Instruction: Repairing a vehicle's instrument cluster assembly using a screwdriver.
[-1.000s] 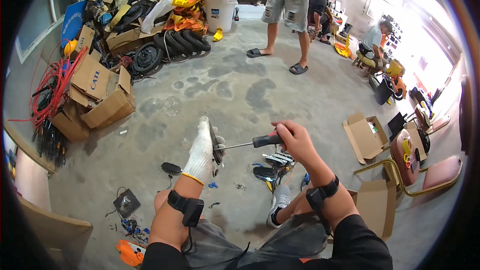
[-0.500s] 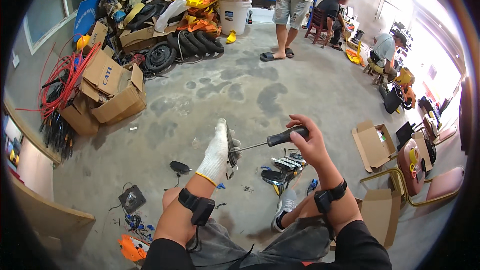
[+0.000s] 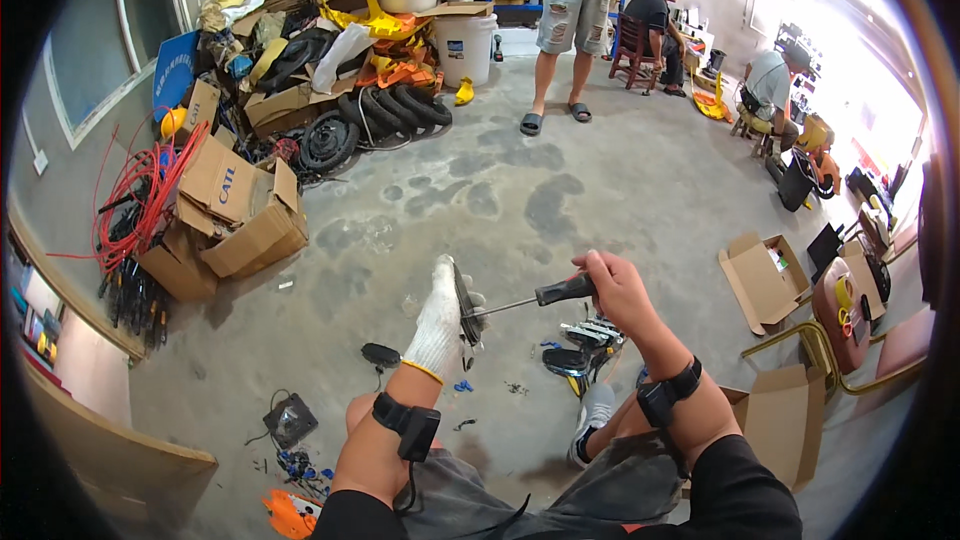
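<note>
My left hand (image 3: 440, 305), in a white knitted glove, is closed around a thin dark part (image 3: 466, 308) held on edge; its exact kind I cannot make out. Bare, my right hand (image 3: 618, 292) grips the end of a black-handled screwdriver (image 3: 562, 289). The shaft points left, and its tip meets the dark part's right-hand face. Small loose pieces hang below the part. On the floor under my right hand lie dark casings (image 3: 567, 361) and flat metal-looking pieces (image 3: 595, 331).
Left of my knees are a black oval unit (image 3: 380, 355), a black square part (image 3: 290, 421) and an orange piece (image 3: 291, 514). Cardboard boxes (image 3: 250, 230) stand left, with tires (image 3: 385, 112) behind. A person (image 3: 575, 20) stands ahead; two others sit right. A chair (image 3: 838, 305) stands near right.
The fingers of my right hand have curled closer around the screwdriver's handle and the hand has turned. My left hand still holds the part. The standing person's feet have shifted, and the view has swung slightly.
</note>
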A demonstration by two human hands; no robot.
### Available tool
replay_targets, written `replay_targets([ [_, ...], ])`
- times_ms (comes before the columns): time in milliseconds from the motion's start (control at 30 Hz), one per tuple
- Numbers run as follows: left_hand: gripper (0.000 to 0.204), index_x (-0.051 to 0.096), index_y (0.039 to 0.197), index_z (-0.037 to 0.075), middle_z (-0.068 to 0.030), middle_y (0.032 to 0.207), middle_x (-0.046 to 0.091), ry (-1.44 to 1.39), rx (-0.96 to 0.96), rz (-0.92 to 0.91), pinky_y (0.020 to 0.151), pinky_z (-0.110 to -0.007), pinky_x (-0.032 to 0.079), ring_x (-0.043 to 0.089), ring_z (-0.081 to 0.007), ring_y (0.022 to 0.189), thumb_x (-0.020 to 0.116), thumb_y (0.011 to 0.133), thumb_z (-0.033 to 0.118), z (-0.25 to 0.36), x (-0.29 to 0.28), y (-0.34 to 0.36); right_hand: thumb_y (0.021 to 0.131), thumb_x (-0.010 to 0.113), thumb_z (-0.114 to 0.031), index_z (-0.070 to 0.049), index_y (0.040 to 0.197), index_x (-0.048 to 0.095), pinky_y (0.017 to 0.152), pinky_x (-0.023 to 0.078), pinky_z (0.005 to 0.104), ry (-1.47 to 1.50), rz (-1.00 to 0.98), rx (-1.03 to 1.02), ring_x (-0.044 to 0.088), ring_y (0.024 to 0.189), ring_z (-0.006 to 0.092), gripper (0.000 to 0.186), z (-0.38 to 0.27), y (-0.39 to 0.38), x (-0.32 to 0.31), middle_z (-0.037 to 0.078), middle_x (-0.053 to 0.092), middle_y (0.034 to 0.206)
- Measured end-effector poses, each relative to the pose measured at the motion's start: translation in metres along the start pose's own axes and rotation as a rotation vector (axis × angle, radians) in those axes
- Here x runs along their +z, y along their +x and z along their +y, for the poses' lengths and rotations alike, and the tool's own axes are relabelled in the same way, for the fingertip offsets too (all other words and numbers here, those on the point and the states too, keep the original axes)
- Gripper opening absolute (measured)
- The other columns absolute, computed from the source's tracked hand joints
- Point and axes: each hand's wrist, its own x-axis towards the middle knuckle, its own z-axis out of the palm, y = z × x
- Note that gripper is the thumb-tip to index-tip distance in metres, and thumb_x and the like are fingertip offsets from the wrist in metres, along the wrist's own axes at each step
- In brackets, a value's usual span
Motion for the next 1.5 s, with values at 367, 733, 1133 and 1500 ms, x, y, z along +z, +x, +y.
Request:
replay_targets([
  [367, 0.065, 0.055, 0.108, 0.003, -0.0096, 0.073, 0.060, -0.003, 0.009, 0.000, 0.052, -0.037, 0.056, 0.060, -0.0208, 0.056, 0.043, 0.095, 0.066, 0.000, -0.001, -0.001, 0.094, 0.059, -0.016, 0.000, 0.126, 0.057, 0.070, 0.049, 0.0250, -0.035, -0.008, -0.021, 0.060, 0.079, 0.0091, 0.036, 0.001, -0.005, 0.004, 0.006, 0.065, 0.102],
  [733, 0.065, 0.055, 0.106, 0.004, -0.0098, 0.073, 0.060, 0.003, 0.002, -0.005, 0.053, -0.038, 0.056, 0.060, -0.0211, 0.055, 0.043, 0.095, 0.066, -0.001, 0.001, 0.001, 0.098, 0.059, -0.021, 0.000, 0.126, 0.057, 0.058, 0.049, 0.0278, -0.065, 0.060, -0.121, 0.058, 0.063, 0.0108, 0.035, -0.001, -0.006, 0.006, 0.008, 0.065, 0.097],
  [1133, 0.065, 0.057, 0.104, 0.004, -0.0094, 0.074, 0.061, 0.008, -0.025, 0.007, 0.055, -0.037, 0.057, 0.060, -0.0205, 0.057, 0.043, 0.095, 0.067, -0.001, 0.003, -0.001, 0.097, 0.060, -0.023, -0.002, 0.128, 0.054, 0.059, 0.047, 0.0255, -0.043, -0.012, 0.067, 0.056, 0.068, 0.0082, 0.039, 0.003, 0.000, -0.003, 0.005, 0.062, 0.092],
  [1500, 0.062, 0.056, 0.105, 0.005, -0.0091, 0.073, 0.061, 0.024, -0.015, -0.014, 0.055, -0.037, 0.056, 0.060, -0.0212, 0.056, 0.043, 0.096, 0.065, 0.001, 0.004, -0.004, 0.094, 0.063, -0.016, -0.002, 0.129, 0.054, 0.062, 0.049, 0.0256, 0.022, 0.008, -0.058, 0.058, 0.067, 0.0097, 0.039, 0.007, 0.001, 0.001, 0.006, 0.062, 0.100],
])
